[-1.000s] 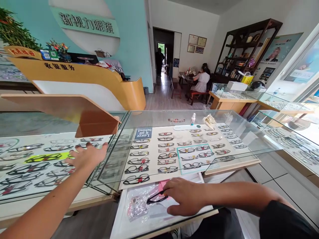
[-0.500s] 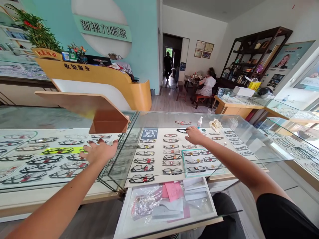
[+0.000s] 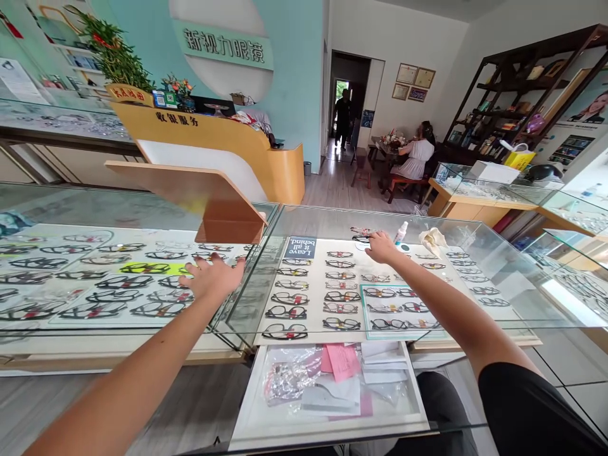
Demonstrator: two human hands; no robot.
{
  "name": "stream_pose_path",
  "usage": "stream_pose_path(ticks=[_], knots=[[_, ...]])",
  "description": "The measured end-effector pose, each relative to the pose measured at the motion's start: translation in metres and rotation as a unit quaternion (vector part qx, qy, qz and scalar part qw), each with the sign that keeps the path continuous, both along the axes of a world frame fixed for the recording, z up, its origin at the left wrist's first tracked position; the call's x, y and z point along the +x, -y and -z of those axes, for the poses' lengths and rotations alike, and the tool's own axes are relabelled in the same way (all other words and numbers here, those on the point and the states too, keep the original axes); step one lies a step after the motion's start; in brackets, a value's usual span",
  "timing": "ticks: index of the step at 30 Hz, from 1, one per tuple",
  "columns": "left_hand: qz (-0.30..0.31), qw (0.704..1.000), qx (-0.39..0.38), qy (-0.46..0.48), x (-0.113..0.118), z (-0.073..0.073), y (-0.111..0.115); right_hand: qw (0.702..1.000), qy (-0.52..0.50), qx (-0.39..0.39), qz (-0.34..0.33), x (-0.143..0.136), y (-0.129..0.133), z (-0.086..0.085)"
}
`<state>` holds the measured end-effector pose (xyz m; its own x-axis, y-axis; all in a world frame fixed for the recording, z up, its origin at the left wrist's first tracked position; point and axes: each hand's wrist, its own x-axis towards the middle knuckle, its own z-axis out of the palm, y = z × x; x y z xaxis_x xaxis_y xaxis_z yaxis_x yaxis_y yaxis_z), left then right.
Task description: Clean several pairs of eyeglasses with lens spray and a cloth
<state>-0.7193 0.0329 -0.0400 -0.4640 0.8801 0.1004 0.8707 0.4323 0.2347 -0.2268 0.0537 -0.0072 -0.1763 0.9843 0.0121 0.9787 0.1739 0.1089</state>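
My right hand (image 3: 381, 247) reaches over the glass counter, fingers pinched on a pair of black eyeglasses (image 3: 360, 239). Right by it, on the glass, lies a red-patterned pair of eyeglasses (image 3: 360, 230). A small white spray bottle (image 3: 401, 232) and a crumpled cream cloth (image 3: 432, 240) are to the right of that hand. My left hand (image 3: 215, 278) is held over the left display case with fingers spread and nothing in them. Rows of eyeglasses (image 3: 341, 296) lie inside the case under the glass.
A brown mirror stand (image 3: 228, 218) rests on the left case. Below the counter, a white drawer (image 3: 247, 411) is pulled out, holding plastic bags, pink slips (image 3: 342, 361) and papers. Farther back are a cashier desk (image 3: 285, 171), a seated person (image 3: 418, 155) and someone in the doorway (image 3: 342, 117).
My right hand has carried the black eyeglasses farther back, close beside the red-patterned pair. My left hand stays spread. The whole view has shifted, so the scene sits farther right.
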Motion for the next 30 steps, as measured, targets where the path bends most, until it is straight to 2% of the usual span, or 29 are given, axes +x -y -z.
stream_pose_path(ticks=[5,9,11,13,15,17,20,23,26,30], knots=[[0.001,1.0,0.007,0.003,-0.001,0.0,0.0,1.0,0.001,-0.007,0.014,-0.001,0.004,-0.004],[0.002,1.0,-0.006,0.001,0.002,-0.004,0.002,1.0,-0.013,0.004,0.01,-0.01,0.028,-0.02],[0.001,1.0,-0.013,-0.001,0.004,-0.007,0.004,0.999,-0.039,0.015,-0.015,-0.02,0.055,-0.034],[0.0,1.0,-0.017,0.0,0.007,-0.01,0.005,0.992,-0.107,0.016,-0.067,-0.032,0.092,-0.047],[-0.001,1.0,-0.021,0.002,0.009,-0.013,0.006,0.974,-0.181,-0.017,-0.132,-0.045,0.138,-0.055],[-0.003,1.0,-0.027,0.002,0.011,-0.014,0.007,0.944,-0.26,-0.084,-0.185,-0.055,0.186,-0.055],[-0.002,1.0,-0.028,-0.001,0.013,-0.012,0.006,0.901,-0.312,-0.204,-0.224,-0.059,0.243,-0.037],[0.0,1.0,-0.021,-0.004,0.013,-0.009,0.005,0.894,-0.28,-0.262,-0.233,-0.052,0.266,0.004],[-0.002,1.0,-0.024,-0.003,0.013,-0.007,0.004,0.925,-0.222,-0.248,-0.183,-0.036,0.256,0.052],[-0.005,0.999,-0.036,-0.004,0.014,-0.01,0.003,0.981,-0.129,-0.144,-0.031,-0.015,0.216,0.104]])
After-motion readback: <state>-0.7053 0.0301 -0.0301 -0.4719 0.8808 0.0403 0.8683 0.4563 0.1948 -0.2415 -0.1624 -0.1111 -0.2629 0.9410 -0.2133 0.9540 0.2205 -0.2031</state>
